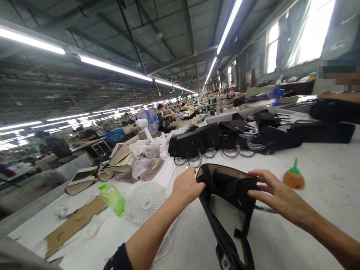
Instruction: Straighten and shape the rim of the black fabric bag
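Note:
A black handbag with a tan-edged mouth lies open on the white table in front of me. My left hand is closed on the bag's left rim, pinching it. My right hand rests against the bag's right rim with fingers stretched out and a little curled over the edge. The bag's inside shows dark lining and a pale panel. Its strap trails toward me.
A row of finished black handbags with clear handles stands behind. A small white fan and a green bottle lie left, near cardboard and plastic bags. An orange glue bottle sits right. Other workers sit far back.

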A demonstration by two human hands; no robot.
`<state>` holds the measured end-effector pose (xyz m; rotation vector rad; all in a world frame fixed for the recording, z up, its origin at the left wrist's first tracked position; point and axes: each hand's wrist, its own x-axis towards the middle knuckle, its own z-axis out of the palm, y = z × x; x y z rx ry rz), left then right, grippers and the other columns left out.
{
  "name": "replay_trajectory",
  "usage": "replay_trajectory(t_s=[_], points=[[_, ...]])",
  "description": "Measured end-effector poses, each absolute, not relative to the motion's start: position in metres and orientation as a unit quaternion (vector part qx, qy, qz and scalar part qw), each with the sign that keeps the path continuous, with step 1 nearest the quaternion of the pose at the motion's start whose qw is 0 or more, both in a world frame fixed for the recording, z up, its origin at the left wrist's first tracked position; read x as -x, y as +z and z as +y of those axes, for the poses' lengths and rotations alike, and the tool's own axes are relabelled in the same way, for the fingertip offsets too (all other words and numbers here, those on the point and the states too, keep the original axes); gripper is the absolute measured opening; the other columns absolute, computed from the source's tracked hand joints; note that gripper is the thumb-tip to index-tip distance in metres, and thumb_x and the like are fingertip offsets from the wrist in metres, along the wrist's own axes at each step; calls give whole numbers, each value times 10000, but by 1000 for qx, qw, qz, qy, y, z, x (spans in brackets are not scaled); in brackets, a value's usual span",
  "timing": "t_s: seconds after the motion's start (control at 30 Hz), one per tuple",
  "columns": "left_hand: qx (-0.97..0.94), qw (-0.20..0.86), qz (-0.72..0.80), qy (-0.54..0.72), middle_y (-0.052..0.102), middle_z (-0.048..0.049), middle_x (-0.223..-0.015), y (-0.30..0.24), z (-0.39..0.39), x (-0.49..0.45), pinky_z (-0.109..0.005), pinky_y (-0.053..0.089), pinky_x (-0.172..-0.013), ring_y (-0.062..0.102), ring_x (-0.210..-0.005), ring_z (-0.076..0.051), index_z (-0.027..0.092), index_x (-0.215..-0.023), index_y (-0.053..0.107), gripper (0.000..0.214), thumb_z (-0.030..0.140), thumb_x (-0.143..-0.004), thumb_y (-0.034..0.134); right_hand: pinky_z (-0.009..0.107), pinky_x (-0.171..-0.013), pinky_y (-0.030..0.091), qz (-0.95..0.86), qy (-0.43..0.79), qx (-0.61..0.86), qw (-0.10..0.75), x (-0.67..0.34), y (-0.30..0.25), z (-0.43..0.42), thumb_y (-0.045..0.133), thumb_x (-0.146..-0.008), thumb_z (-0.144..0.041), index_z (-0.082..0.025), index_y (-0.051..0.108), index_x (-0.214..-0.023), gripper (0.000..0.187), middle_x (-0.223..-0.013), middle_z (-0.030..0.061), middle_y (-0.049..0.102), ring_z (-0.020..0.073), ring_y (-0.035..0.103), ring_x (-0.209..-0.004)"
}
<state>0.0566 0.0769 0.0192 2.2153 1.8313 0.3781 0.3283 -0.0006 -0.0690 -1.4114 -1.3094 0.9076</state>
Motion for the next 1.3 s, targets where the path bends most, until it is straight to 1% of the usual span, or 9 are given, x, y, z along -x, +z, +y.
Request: replay_trajectory(t_s=[0.1,0.23,0.3,0.47,0.6,0.7,0.9,1.1,1.3], points=[[-855,42,501,125,627,-125,-1258,31,71,-70,-412,478,-989,565,-1202,-308,176,-1179,623,499,209,-711,795,475,-1044,537,-535,394,559,496,-326,-80,5,759,-756,-549,-275,523,-1312,664,-1360,120,645,322,638,-1237],[-936,-16,349,48,632,-83,-1157,33,65,-90,-507,450,-966,522,-1161,-323,207,-1066,747,531,526,-672,909,520,-1101,486,-525,375,552,528,-326,-89,13,752,-750,-533,-253,532,-1303,658,-1369,124,638,324,645,-1216],[-943,-24,332,22,635,-75,-1131,29,67,-96,-540,416,-954,507,-1165,-333,227,-1019,782,539,599,-649,909,530,-1106,474,-516,361,560,539,-325,-91,16,748,-743,-535,-244,549,-1287,647,-1335,120,656,328,649,-1203],[-934,0,355,35,674,-48,-1047,22,81,-98,-498,373,-950,521,-1141,-281,238,-849,803,136,366,-817,835,523,-1053,499,-508,342,570,548,-323,-89,24,737,-740,-531,-233,585,-1261,619,-1226,107,710,323,682,-1113],[-919,5,385,82,665,-47,-1065,16,91,-90,-445,403,-921,528,-1108,-251,214,-813,782,110,306,-865,754,519,-1026,492,-493,322,581,562,-322,-88,31,719,-735,-558,-207,610,-1226,613,-1111,99,730,319,678,-1062],[-911,2,398,108,638,-54,-1111,14,94,-86,-446,406,-952,519,-1127,-254,193,-814,753,32,223,-811,743,473,-930,510,-488,309,585,569,-321,-88,36,694,-753,-579,-202,637,-1176,570,-1004,71,726,299,673,-992],[-947,-15,317,56,635,-77,-1142,20,95,-98,-513,352,-999,494,-1159,-310,201,-921,777,476,615,-704,866,411,-766,486,-490,290,595,568,-320,-89,40,699,-774,-569,-210,670,-1135,510,-832,16,689,257,640,-820],[-928,47,354,111,691,-12,-1008,17,106,-102,-450,378,-968,536,-1096,-234,224,-762,774,246,445,-869,789,397,-773,504,-490,294,583,577,-321,-88,44,702,-777,-557,-200,681,-1117,494,-871,30,723,251,658,-838],[-898,49,406,161,666,-51,-1202,16,114,-91,-434,429,-1026,520,-1187,-255,176,-723,731,241,340,-897,765,378,-733,509,-480,295,572,596,-323,-91,49,718,-761,-538,-206,696,-1041,435,-798,12,706,233,648,-777]])
